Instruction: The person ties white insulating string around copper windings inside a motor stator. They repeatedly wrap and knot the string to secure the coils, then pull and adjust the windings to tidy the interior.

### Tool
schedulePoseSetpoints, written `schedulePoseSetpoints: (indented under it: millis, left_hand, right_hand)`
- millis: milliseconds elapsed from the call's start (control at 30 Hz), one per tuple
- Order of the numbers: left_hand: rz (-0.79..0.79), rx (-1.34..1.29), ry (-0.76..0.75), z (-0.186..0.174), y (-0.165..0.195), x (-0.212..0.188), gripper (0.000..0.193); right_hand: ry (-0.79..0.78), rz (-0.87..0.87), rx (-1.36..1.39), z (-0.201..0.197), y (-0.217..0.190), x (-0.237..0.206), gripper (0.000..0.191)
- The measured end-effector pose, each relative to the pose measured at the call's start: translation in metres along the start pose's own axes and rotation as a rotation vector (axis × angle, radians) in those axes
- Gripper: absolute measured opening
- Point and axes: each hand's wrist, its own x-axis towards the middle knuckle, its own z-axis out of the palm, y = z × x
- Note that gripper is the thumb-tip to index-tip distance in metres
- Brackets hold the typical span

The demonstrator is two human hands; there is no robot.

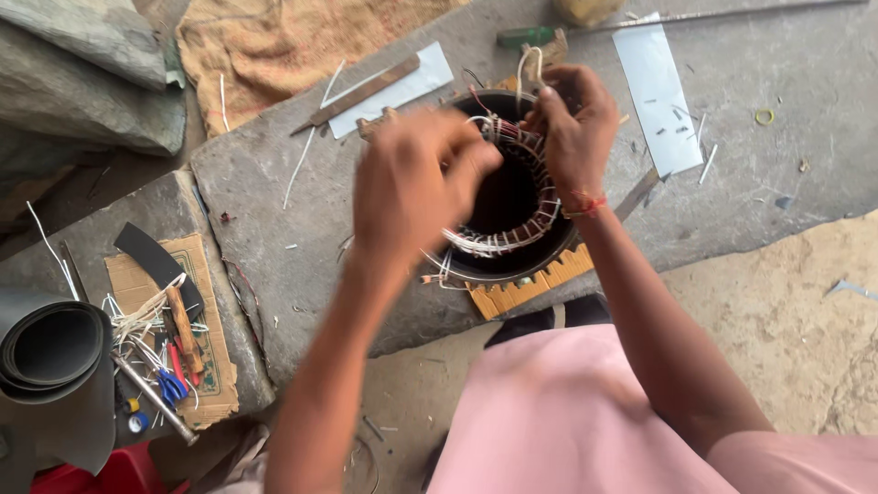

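one motor stator (512, 206), two hands (416, 187), two white sheets (654, 91), one hammer (183, 329)

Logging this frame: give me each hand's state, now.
Left hand: blurred, fingers pinched at the stator winding; what it grips cannot be told.
Right hand: closed on a white cord at the stator's far rim.

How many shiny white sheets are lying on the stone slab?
2. One white sheet lies at the slab's far right, past the right hand. The other sheet lies behind the left hand, under a flat wooden-handled tool. Hands may hide more.
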Motion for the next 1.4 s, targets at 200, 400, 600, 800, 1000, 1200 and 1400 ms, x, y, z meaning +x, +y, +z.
schedulePoseSetpoints:
  millis: [200, 400, 600, 800, 1000, 1200, 1400]
  left_hand:
    - [0.011, 0.271, -0.157, 0.073, -0.059, 0.068, 0.092]
    - [-0.081, 0.238, -0.373, 0.100, -0.080, 0.100, 0.103]
    - [-0.258, 0.178, -0.563, 0.098, -0.077, 0.105, 0.080]
    - [-0.160, 0.031, -0.338, 0.101, -0.083, 0.087, 0.077]
    - [0.335, -0.030, 0.212, 0.108, -0.088, 0.053, 0.062]
    - [0.225, -0.286, 0.025, 0.123, -0.077, 0.032, 0.026]
    - [0.248, -0.509, 0.024, 0.118, -0.083, 0.025, 0.014]
  right_hand:
    - [-0.076, -0.018, 0.173, -0.008, 0.001, -0.004, 0.020]
    - [-0.017, 0.051, 0.191, -0.007, 0.004, -0.002, 0.029]
    - [0.050, -0.025, 0.061, -0.001, 0.014, 0.003, 0.034]
    - [0.021, 0.080, 0.103, -0.002, 0.002, 0.003, 0.033]
    - [-0.070, 0.026, -0.015, 0.003, -0.038, -0.015, 0.033]
    - [-0.132, -0.047, -0.450, 0.006, -0.057, -0.024, 0.026]
    - [-0.067, -0.130, -0.641, -0.025, -0.056, -0.048, 0.018]
